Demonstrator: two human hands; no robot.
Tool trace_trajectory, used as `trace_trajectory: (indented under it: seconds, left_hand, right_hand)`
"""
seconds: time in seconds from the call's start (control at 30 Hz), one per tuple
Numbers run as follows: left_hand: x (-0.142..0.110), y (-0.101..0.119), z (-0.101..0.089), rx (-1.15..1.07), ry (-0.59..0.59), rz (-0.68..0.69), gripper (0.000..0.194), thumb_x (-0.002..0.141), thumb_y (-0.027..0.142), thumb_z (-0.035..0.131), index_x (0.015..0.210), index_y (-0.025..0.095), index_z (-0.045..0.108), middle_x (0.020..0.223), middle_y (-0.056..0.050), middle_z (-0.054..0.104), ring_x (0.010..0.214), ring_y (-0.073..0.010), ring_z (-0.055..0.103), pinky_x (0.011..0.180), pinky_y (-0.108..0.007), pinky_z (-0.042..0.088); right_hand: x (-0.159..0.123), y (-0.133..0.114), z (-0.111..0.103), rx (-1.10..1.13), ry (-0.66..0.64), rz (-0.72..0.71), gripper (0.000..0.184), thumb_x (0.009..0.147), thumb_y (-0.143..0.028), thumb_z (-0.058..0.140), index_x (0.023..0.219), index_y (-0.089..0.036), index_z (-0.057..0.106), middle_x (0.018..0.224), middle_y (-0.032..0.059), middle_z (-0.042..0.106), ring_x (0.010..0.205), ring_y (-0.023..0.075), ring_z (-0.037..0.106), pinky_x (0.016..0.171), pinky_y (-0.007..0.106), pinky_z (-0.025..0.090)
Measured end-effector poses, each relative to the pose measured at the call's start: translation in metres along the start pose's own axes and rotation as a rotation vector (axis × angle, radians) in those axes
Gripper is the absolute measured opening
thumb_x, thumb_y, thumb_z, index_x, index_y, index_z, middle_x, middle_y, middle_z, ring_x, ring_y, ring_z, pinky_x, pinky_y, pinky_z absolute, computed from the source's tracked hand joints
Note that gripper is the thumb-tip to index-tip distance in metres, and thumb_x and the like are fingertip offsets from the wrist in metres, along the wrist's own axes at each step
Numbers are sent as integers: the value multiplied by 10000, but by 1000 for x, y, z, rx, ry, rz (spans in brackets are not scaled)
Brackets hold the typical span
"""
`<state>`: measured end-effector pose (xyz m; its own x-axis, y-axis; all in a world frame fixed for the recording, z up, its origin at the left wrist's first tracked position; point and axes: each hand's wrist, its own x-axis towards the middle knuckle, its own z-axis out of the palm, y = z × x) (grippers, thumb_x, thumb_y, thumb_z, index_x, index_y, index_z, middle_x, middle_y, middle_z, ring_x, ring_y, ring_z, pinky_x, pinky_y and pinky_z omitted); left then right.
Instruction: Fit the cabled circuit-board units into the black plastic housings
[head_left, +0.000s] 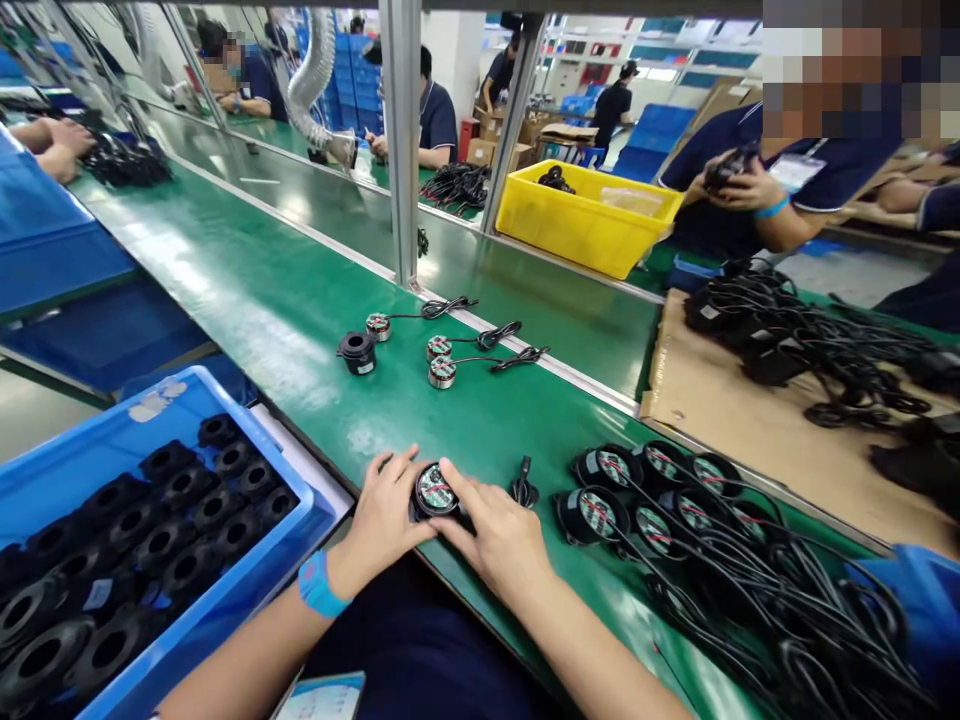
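Note:
Between my two hands is a round black housing (424, 507) with a green circuit board and red wire showing in its open top. My left hand (380, 515) wraps its left side, and my right hand (495, 525) grips the right side with the thumb and fingers near the rim. A coiled black cable (525, 488) lies just right of my right hand. Farther up the green bench sit a separate black housing (356, 354) and several small round motor cores with boards, one of them a core (442, 373) trailing a bundled black cable (519, 360).
At left, a blue crate (306, 490) holds several black housings. Assembled housings (592, 514) with tangled cables crowd the right. Beyond are a metal post (401, 150), a yellow bin (577, 225) and a cardboard sheet (720, 425) under more cables. Co-workers sit across the bench.

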<state>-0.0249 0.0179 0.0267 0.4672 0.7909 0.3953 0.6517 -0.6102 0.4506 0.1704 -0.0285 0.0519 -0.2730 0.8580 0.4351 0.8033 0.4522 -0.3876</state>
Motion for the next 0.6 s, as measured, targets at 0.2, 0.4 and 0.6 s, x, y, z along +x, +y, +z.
trace_trajectory:
  seconds: [0.2,0.4,0.6]
  left_hand:
    - [0,-19,3,12,31,-147,656,776,627,769,1217,161,630,1284,-166,677,1292,-357,593,1155,-625,309]
    - [5,-12,-27,31,211,-135,691,734,661,787,1231,203,643,1113,-117,719,1384,-385,521,1212,-642,164]
    - [10,-1,-13,-53,109,-78,711,728,690,778,1205,176,662,1106,-135,744,1356,-420,547,1200,-700,142]
  right_hand:
    - [2,30,-25,114,-150,46,431,1082,-358,373,1495,-258,447,1127,35,755,1067,161,705,1024,399,530]
    - [-7,28,-50,363,-283,61,611,1029,-662,209,997,-269,676,642,-24,599,539,158,590,549,266,479]
    - [-34,21,-49,478,-121,259,674,1040,-597,49,1071,-247,625,580,-20,514,448,153,509,425,240,412]
